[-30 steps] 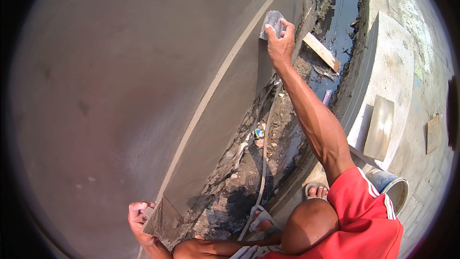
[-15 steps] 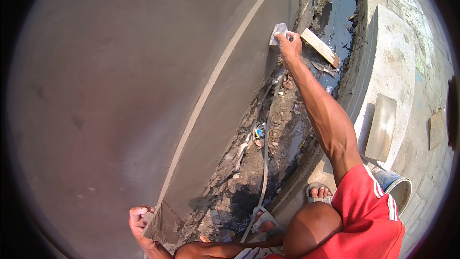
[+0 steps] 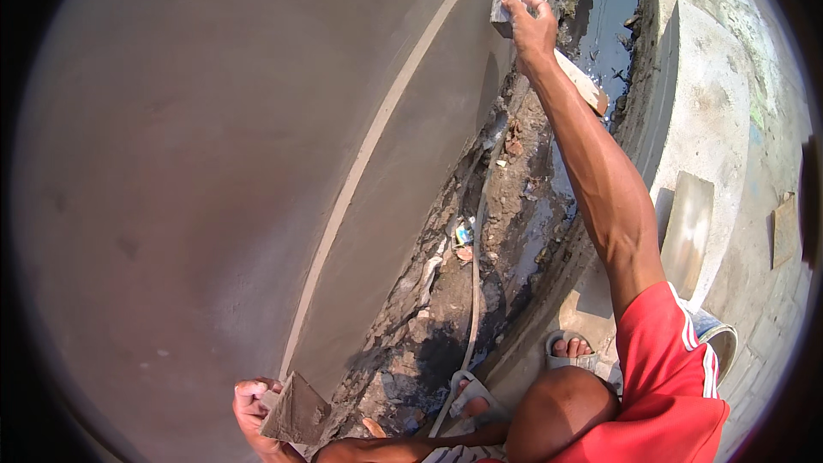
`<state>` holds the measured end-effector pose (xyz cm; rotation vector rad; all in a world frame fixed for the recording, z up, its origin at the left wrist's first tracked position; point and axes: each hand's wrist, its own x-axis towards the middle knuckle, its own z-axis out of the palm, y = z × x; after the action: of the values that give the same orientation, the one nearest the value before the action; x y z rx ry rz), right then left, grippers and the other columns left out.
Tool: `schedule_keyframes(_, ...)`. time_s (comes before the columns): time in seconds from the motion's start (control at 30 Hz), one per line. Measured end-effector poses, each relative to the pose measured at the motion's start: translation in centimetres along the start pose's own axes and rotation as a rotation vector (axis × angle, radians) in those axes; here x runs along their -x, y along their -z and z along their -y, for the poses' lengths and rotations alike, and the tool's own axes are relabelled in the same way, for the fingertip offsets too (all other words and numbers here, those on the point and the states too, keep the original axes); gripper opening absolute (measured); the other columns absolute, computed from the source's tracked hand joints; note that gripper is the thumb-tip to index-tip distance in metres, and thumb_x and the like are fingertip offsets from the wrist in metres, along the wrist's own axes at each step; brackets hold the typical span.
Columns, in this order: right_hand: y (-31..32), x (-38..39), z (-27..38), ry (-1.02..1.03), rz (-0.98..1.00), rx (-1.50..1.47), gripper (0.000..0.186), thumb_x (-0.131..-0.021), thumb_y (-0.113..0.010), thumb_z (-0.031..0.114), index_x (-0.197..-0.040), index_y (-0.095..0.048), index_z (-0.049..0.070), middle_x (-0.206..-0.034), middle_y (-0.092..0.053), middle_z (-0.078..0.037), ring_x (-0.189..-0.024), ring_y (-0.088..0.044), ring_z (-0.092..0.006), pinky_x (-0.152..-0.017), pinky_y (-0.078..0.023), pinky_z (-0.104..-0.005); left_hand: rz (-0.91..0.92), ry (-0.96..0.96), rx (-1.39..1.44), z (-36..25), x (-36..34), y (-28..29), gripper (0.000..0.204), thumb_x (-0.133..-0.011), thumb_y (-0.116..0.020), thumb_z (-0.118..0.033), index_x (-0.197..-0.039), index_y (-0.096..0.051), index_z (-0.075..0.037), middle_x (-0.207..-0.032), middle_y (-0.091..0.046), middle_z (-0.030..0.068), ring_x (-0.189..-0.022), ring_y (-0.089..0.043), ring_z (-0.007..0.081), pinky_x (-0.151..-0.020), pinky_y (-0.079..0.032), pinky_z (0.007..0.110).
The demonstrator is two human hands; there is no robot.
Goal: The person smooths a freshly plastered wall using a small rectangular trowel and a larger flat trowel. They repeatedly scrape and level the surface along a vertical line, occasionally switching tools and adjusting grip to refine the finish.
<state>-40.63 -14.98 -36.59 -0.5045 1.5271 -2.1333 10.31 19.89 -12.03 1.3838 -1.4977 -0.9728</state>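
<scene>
My right hand (image 3: 531,30) reaches far up along a smooth grey plastered wall (image 3: 214,163) and presses a small grey block-shaped float (image 3: 504,2) against the fresh plaster. My left hand (image 3: 253,411) sits low by the wall's base and holds a flat trowel blade (image 3: 296,411) smeared with grey mortar. A pale straight groove (image 3: 369,154) runs diagonally across the wall between the two hands.
A muddy ditch (image 3: 480,274) with rubble, a thin hose (image 3: 474,274) and dark water (image 3: 609,43) runs along the wall's foot. A wooden board (image 3: 583,81) lies across it. A concrete curb (image 3: 703,120), a flat slab (image 3: 686,231) and a metal bucket (image 3: 720,339) stand at right. My sandalled feet (image 3: 570,351) straddle the edge.
My right hand has slid the float further up and to the right along the wall. My left hand with the trowel has stayed low near the wall's base.
</scene>
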Motion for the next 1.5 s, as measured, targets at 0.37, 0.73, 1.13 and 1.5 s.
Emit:
schedule_keyframes(0.37, 2.3, -5.4, -2.1, -0.027, -0.144, 0.294, 0.052, -0.076, -0.076, 0.031, -0.114, -0.059, 0.0, -0.095, -0.066, -0.013, -0.084, -0.063, -0.0208, -0.073, -0.051, -0.0316, -0.017, -0.018, -0.093, -0.7, -0.3, -1.7, 0.039, -0.076, -0.073, 0.0, -0.106, -0.048, -0.006, -0.093, -0.055, 0.0058, -0.078, -0.057, 0.0139, -0.068, -0.051, 0.028)
schedule_keyframes(0.73, 5.2, -2.2, -8.6, -0.41, -0.206, 0.408, 0.052, -0.075, -0.072, 0.037, -0.112, -0.058, 0.004, -0.09, -0.066, -0.013, -0.084, -0.062, -0.0267, -0.078, -0.05, -0.042, -0.009, 0.222, 0.279, -1.0, -2.5, -6.5, 0.052, -0.073, -0.08, -0.004, -0.115, -0.049, -0.006, -0.104, -0.06, 0.0072, -0.095, -0.062, 0.0176, -0.08, -0.055, 0.033)
schedule_keyframes(1.13, 6.0, 8.3, 10.9, -0.384, 0.065, -0.571, 0.062, -0.082, -0.068, 0.039, -0.131, -0.048, 0.007, -0.13, -0.032, -0.025, -0.108, -0.042, -0.0377, -0.084, -0.043, -0.0484, 0.601, 0.442, 0.783, 1.3, -9.7, -16.2, 0.064, -0.088, -0.064, -0.003, -0.143, -0.031, -0.001, -0.135, -0.052, 0.0149, -0.122, -0.054, 0.0214, -0.102, -0.045, 0.037)
schedule_keyframes(1.5, 6.9, 10.8, 26.9, 0.123, 0.237, -0.555, 0.025, -0.097, -0.05, 0.026, -0.114, -0.058, 0.009, -0.102, -0.061, -0.013, -0.09, -0.06, -0.0198, -0.078, -0.05, -0.0365, 0.717, 0.456, 0.769, 6.5, -11.4, -25.0, 0.057, -0.09, -0.063, -0.01, -0.139, -0.035, 0.0, -0.131, -0.053, 0.0168, -0.118, -0.056, 0.0229, -0.099, -0.048, 0.036)
